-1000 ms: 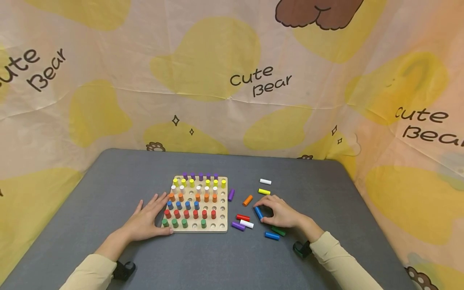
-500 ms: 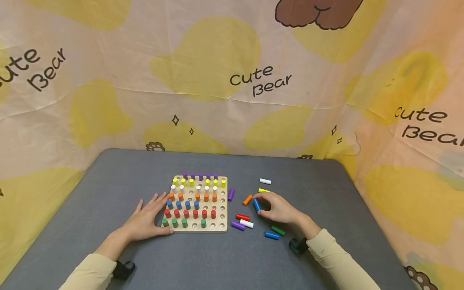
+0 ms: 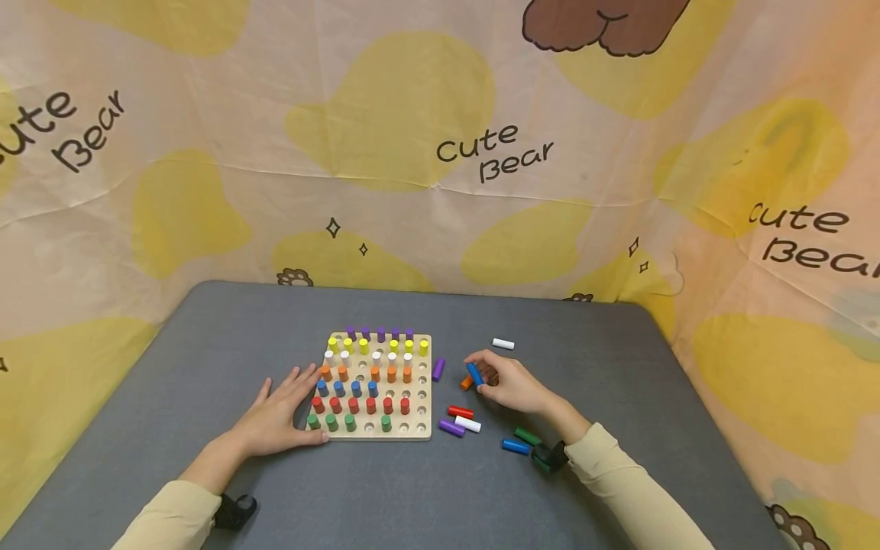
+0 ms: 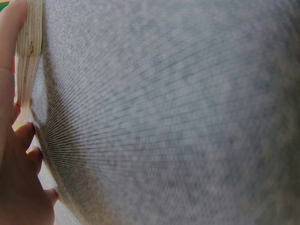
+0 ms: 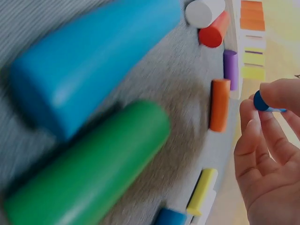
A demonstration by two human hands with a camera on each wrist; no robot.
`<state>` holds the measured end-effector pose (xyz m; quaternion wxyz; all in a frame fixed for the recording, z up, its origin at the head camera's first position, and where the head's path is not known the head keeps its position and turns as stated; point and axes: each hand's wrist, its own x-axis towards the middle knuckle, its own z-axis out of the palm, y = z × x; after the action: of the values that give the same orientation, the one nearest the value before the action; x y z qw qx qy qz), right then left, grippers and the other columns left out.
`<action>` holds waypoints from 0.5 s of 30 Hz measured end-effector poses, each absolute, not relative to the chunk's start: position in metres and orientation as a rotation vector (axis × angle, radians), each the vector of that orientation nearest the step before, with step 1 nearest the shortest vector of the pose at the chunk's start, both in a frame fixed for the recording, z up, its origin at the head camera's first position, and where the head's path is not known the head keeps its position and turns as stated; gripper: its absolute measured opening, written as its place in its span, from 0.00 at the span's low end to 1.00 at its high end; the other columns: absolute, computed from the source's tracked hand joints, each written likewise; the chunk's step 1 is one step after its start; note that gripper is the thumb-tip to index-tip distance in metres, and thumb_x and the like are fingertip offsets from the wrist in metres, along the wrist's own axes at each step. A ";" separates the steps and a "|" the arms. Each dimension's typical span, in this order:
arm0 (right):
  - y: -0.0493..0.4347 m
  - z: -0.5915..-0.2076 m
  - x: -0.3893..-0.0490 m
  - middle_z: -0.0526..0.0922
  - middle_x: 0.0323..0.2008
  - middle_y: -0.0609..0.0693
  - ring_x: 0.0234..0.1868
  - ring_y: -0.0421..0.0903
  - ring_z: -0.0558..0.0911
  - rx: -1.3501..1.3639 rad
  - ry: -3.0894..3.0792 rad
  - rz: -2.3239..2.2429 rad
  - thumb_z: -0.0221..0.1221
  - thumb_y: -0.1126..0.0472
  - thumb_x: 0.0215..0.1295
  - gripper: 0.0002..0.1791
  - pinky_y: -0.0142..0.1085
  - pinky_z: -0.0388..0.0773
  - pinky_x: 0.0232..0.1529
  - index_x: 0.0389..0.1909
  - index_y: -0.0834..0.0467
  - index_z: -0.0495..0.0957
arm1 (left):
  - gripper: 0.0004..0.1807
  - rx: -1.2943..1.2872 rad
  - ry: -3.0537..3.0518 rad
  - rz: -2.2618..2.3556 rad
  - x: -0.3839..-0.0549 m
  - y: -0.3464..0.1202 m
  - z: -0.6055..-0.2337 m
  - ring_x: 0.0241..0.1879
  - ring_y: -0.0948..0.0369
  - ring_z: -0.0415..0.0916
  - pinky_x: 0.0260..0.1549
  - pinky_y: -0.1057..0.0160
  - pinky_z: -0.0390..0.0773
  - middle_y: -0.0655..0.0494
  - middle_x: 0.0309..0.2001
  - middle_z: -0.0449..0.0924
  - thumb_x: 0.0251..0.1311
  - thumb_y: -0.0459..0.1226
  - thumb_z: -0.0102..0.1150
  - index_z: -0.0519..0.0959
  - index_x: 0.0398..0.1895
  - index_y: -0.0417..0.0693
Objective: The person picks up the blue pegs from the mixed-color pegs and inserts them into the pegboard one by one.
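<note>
My right hand (image 3: 516,384) pinches a blue peg (image 3: 475,374) between thumb and fingers, above the table. In the head view that peg overlaps an orange peg (image 3: 467,381); the right wrist view shows the held peg's round end (image 5: 260,101) by the thumb. Spread along the left edge of a wooden pegboard (image 3: 412,433), my left hand (image 3: 275,420) touches it with thumb and fingertips. Rows of purple, yellow, white, orange, blue, red and green pegs stand upright in the board, with several bare holes, mostly toward the right side.
Loose pegs lie right of the board: purple (image 3: 438,370), red (image 3: 461,411), white (image 3: 468,425), another purple (image 3: 451,429), green (image 3: 528,436) and blue (image 3: 516,446). A white peg (image 3: 503,344) lies farther back. The right wrist view shows a yellow peg (image 5: 201,192).
My right hand has lifted the blue peg and carried it left and away from me, toward the board. The left hand and the board have stayed put.
</note>
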<state>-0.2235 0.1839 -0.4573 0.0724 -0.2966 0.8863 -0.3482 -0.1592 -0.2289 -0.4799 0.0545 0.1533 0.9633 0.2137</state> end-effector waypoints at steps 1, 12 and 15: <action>0.182 -0.457 -0.224 0.79 0.41 0.48 0.39 0.42 0.78 -0.892 2.658 -1.054 0.61 0.69 0.55 0.25 0.35 0.78 0.41 0.55 0.56 0.70 | 0.61 0.465 2.925 0.648 -0.159 -0.229 -0.480 0.70 0.41 0.43 0.60 0.31 0.35 0.45 0.71 0.50 0.35 0.69 0.61 0.52 0.71 0.48; 0.165 -0.456 -0.225 0.81 0.38 0.51 0.37 0.41 0.79 -0.914 2.651 -1.113 0.60 0.69 0.55 0.22 0.34 0.77 0.39 0.50 0.51 0.70 | 0.61 0.466 2.927 0.646 -0.159 -0.228 -0.479 0.69 0.41 0.43 0.59 0.31 0.36 0.44 0.71 0.50 0.35 0.69 0.61 0.52 0.71 0.49; 0.159 -0.456 -0.224 0.81 0.38 0.50 0.37 0.41 0.79 -0.919 2.660 -1.133 0.60 0.68 0.57 0.19 0.33 0.78 0.39 0.49 0.52 0.70 | 0.61 0.465 2.927 0.646 -0.159 -0.228 -0.480 0.69 0.41 0.43 0.59 0.31 0.36 0.45 0.71 0.50 0.35 0.69 0.61 0.52 0.71 0.49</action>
<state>-0.2244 0.1595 -0.4555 0.0538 -0.3024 0.8756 -0.3728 -0.1590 -0.2284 -0.4797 0.0539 0.1531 0.9636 0.2126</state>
